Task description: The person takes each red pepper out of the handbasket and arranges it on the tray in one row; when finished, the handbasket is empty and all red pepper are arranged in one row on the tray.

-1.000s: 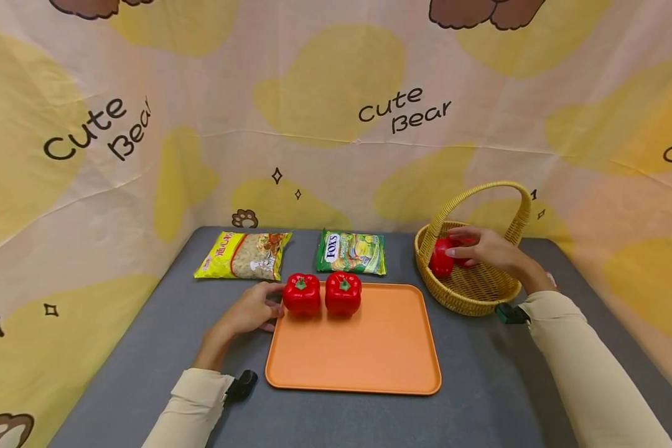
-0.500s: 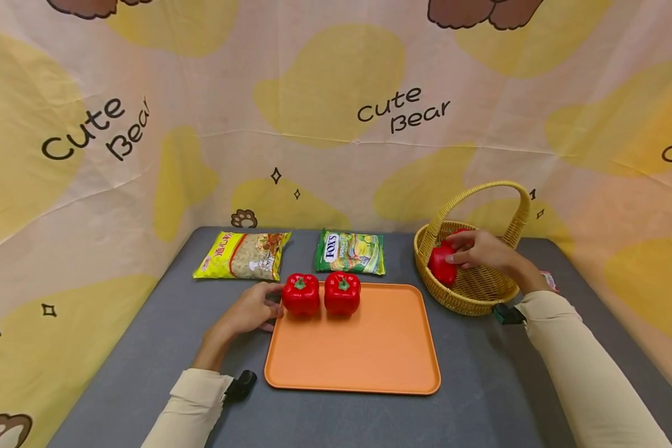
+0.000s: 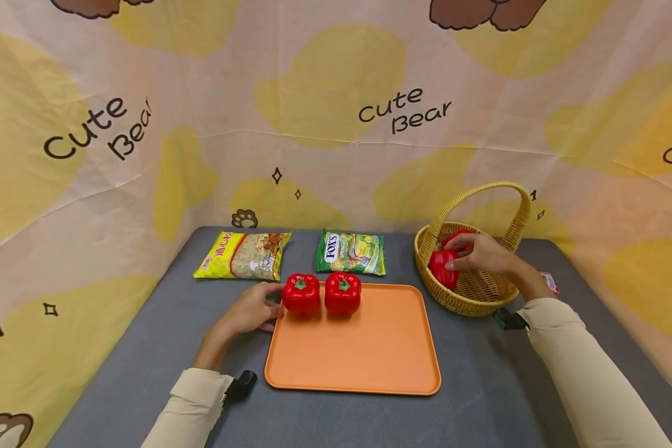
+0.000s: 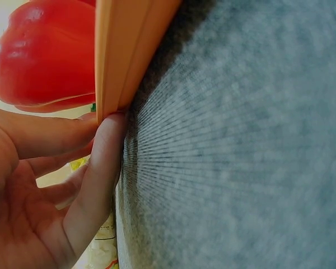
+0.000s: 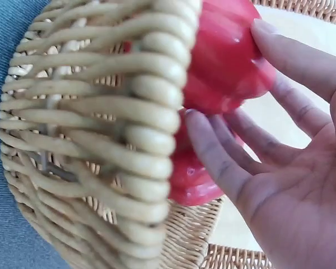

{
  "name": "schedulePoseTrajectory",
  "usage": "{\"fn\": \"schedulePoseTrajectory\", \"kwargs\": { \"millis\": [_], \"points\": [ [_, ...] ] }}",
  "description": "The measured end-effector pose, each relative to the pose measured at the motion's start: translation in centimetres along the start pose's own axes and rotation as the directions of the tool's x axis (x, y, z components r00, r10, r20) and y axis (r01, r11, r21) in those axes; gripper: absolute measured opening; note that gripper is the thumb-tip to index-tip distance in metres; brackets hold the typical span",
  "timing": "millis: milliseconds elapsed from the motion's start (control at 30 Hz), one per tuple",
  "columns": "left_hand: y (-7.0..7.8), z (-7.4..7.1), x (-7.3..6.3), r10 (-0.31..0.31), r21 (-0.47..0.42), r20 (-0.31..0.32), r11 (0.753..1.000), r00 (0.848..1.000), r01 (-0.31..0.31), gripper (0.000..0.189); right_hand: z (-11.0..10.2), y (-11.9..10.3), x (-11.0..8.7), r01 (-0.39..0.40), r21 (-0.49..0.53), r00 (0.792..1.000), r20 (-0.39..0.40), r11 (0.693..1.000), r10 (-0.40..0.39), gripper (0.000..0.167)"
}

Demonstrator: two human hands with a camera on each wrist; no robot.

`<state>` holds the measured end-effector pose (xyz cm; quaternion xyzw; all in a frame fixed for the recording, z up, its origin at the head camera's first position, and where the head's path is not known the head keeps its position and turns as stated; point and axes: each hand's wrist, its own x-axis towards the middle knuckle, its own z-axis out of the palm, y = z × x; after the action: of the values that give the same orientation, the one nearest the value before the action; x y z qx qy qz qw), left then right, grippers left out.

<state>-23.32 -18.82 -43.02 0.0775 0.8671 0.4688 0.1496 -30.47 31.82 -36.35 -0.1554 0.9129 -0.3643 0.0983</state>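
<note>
My left hand pinches the left rim of an orange tray, thumb and finger on either side of it in the left wrist view. Two red bell peppers stand on the tray's back left: the left pepper, close to that hand, and the right pepper. Inside the wicker basket, my right hand grips a third red bell pepper, its thumb on the side in the right wrist view. Another red pepper lies in the basket, partly hidden behind my fingers.
A yellow bag of food lies at the back left and a green Fox's candy bag behind the tray. The basket's tall handle arches over my right hand. A small pink packet lies right of the basket.
My right fingers have closed in on the front pepper in the basket, which has turned a little. More of the pepper behind it shows. My left hand and the tray stay put.
</note>
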Motion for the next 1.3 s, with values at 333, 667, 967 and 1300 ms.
{"fn": "schedulePoseTrajectory", "kwargs": {
  "millis": [333,667,967,1300],
  "points": [
    [0.0,0.0,0.0,0.005,0.002,-0.003,1.000,1.000,-0.005,0.056,0.6,0.1,-1.4,-0.016,0.063,1.000,0.005,0.998,0.016,0.066],
    [-0.1,0.2,-0.1,0.007,-0.013,0.006,1.000,1.000,-0.007,0.057,0.6,0.0,-3.1,-0.028,0.024,0.999,-0.045,0.999,0.029,0.076],
    [0.0,0.1,-0.2,0.014,-0.015,0.003,1.000,1.000,-0.014,0.056,0.7,-0.8,-5.7,-0.003,0.081,0.992,-0.124,0.997,0.013,0.081],
    [0.0,0.0,-0.2,0.016,-0.001,0.000,1.000,1.000,-0.016,0.056,1.4,-2.8,-7.6,0.082,0.014,0.976,-0.205,0.997,-0.077,0.084]
  ]
}}
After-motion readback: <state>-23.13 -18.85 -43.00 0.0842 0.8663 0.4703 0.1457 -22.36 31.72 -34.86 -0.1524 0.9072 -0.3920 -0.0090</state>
